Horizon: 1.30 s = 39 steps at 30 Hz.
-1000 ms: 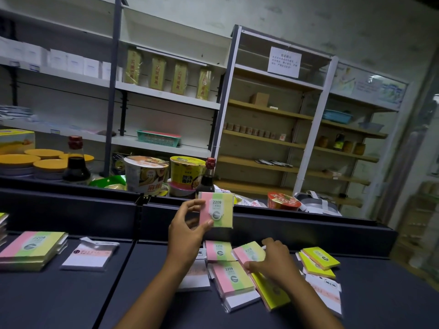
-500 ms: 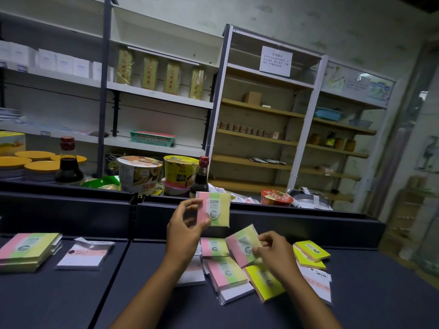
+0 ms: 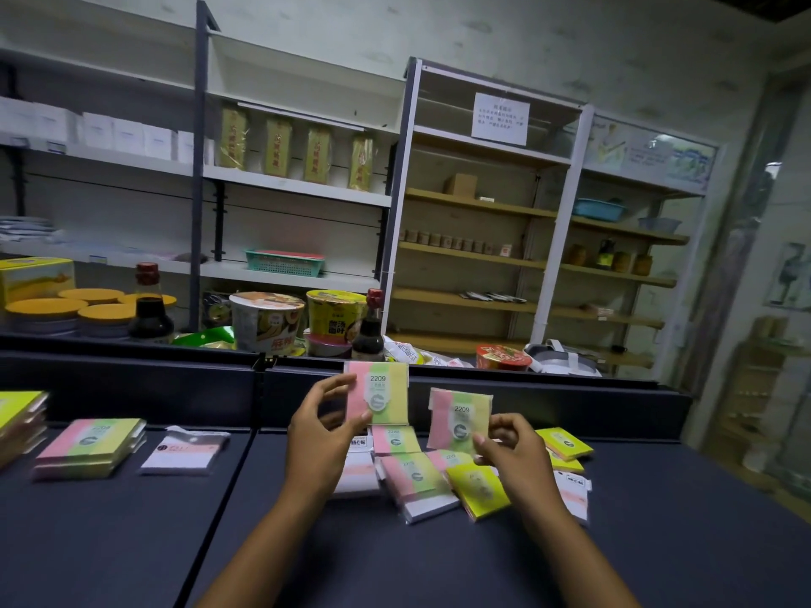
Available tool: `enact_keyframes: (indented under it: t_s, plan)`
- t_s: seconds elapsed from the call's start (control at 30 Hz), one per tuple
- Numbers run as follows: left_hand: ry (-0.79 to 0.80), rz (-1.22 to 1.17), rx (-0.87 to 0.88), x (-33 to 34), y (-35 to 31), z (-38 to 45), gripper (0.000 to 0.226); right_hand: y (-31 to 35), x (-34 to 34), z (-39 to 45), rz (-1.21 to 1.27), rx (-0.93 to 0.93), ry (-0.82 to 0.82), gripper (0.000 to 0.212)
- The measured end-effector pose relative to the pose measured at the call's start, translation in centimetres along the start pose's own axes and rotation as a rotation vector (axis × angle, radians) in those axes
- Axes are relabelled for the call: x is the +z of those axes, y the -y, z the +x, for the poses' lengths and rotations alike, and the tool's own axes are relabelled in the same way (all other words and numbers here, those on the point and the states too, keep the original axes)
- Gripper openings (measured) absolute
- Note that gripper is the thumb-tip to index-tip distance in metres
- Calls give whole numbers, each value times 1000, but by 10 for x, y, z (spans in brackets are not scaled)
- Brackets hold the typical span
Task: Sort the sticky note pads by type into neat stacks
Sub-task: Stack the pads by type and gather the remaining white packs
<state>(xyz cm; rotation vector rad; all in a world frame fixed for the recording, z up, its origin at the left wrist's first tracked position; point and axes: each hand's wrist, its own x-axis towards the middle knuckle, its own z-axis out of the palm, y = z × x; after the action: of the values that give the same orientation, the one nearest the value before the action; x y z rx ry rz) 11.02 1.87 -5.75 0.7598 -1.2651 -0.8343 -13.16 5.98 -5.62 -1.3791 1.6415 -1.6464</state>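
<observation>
Head view: each hand, left hand [image 3: 322,436] and right hand [image 3: 511,449], grips a striped pad above the loose pile [image 3: 421,480].

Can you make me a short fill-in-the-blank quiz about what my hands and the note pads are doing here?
1. Each hand, left hand and right hand, holds up a striped pad printed with the number ____.
2. The sorted striped stack lies to the ____ of the left hand.
3. The yellow pad lies flat just below the ____ hand.

Answers: 2209; left; right
</observation>
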Motion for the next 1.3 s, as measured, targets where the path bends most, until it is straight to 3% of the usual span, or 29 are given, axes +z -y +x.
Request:
enact_keyframes:
  t_s: [0.57, 0.97, 1.3]
  plan:
    - [-115, 123, 6, -105, -80, -103, 46, 45, 46, -98, 210, -136, 146, 27]
    - [-231, 214, 33, -231, -119, -115, 46, 101, 149, -155, 245, -226, 260, 28]
    - [-171, 241, 16, -339, -111, -76, 47, 132, 253, -181, 270, -238, 228, 29]
